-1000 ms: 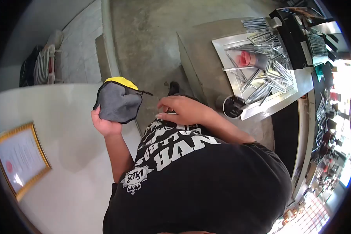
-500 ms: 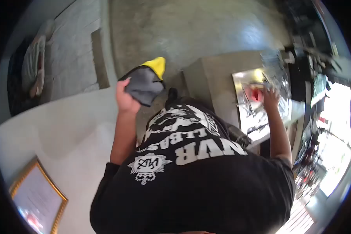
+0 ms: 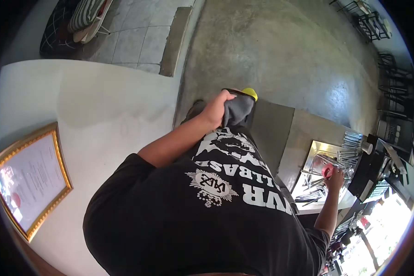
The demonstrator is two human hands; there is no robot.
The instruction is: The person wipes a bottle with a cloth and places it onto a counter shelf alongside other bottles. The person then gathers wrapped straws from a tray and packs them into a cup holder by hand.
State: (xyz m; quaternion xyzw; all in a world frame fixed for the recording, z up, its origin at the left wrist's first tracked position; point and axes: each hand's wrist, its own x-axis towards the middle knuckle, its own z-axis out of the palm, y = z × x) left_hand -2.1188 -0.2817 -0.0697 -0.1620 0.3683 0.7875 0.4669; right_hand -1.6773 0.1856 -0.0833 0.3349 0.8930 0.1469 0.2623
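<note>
My left hand (image 3: 217, 109) is closed around a bunched grey cloth (image 3: 238, 110) with a dark edge and a yellow part, held in front of my shirt. Over at the right, my right hand (image 3: 335, 178) reaches into a shiny metal tray (image 3: 318, 148) on a counter. Its fingers are bent beside a round red object (image 3: 327, 170); what they grip, if anything, is too small to make out. Loose cutlery (image 3: 310, 197) lies in the tray's near part, and thin metal pieces (image 3: 352, 140) are bunched at its far right.
The counter's grey side (image 3: 273, 133) stands close in front of me. A pale wall or partition (image 3: 119, 99) runs along my left, with a gold-framed certificate (image 3: 30, 179). Dark chairs (image 3: 375, 27) stand far right on the concrete floor (image 3: 280, 50).
My left hand has brought the cloth inward to the right, closer to my body. My right hand stays at the tray, its fingers now more bent. The view has turned.
</note>
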